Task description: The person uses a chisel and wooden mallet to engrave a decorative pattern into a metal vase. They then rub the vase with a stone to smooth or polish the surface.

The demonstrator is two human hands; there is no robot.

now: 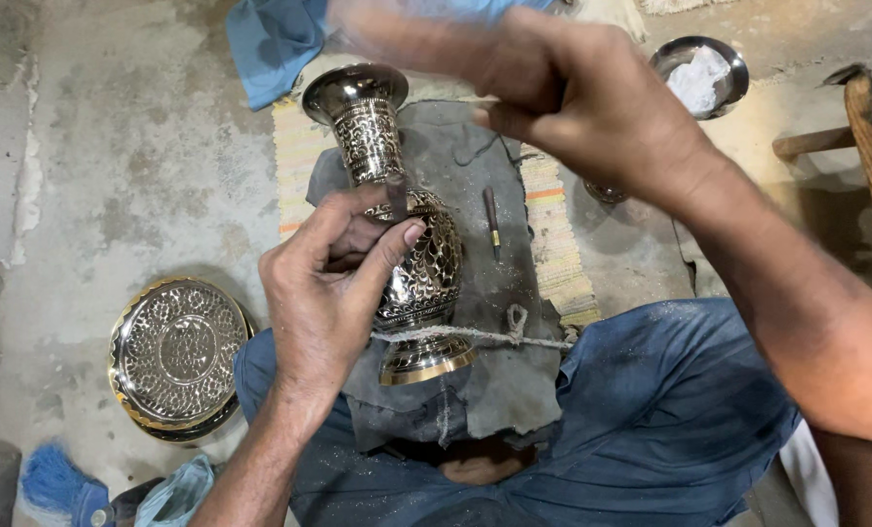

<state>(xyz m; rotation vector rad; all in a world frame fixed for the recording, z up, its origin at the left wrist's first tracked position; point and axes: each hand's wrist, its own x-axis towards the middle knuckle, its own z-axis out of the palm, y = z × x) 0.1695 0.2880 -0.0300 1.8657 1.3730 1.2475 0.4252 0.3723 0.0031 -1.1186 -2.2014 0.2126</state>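
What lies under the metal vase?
Under the vase a dark grey cloth shows, spread over a striped mat and the person's lap. A cord crosses its foot. What lies directly beneath the vase is hidden.

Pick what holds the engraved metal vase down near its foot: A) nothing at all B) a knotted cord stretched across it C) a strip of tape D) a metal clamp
B: a knotted cord runs across the vase just above its foot, over the grey cloth, while the left hand rests against the vase body.
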